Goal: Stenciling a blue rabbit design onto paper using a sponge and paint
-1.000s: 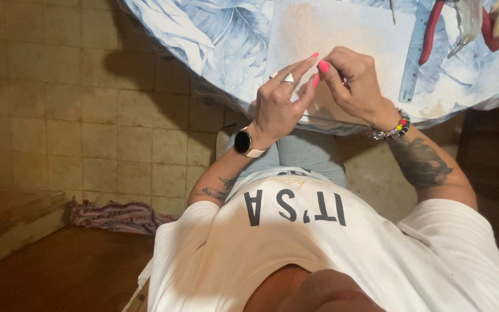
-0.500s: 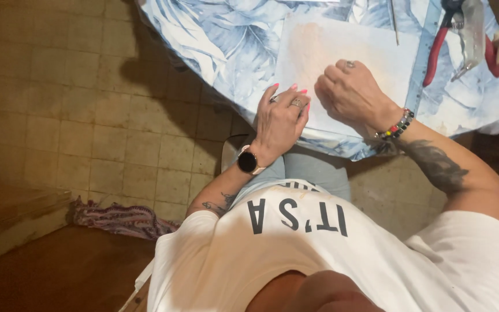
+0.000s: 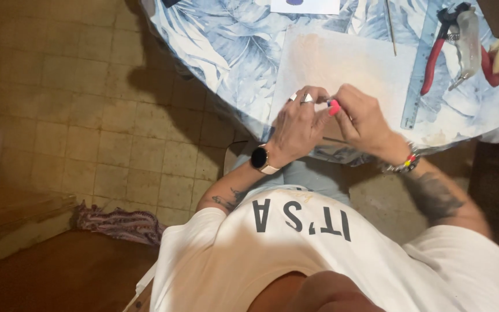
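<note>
- The left hand (image 3: 298,124) and the right hand (image 3: 362,115) meet at the middle of the frame, fingertips pressed together over something too small to make out; whether either hand truly grips it I cannot tell.
- Both hands rest on the near edge of a pale board (image 3: 342,63) lying on the table.
- The left wrist wears a watch (image 3: 260,158); the right wrist wears a beaded bracelet (image 3: 402,164).
- The table is covered by a blue leaf-print cloth (image 3: 226,52), filling the upper middle of the frame.
- To the upper right lie a clear ruler (image 3: 420,86) and, just beside it, red-handled pliers (image 3: 437,55).
- A crumpled rag (image 3: 119,222) lies on the tiled floor (image 3: 76,115) at lower left.
</note>
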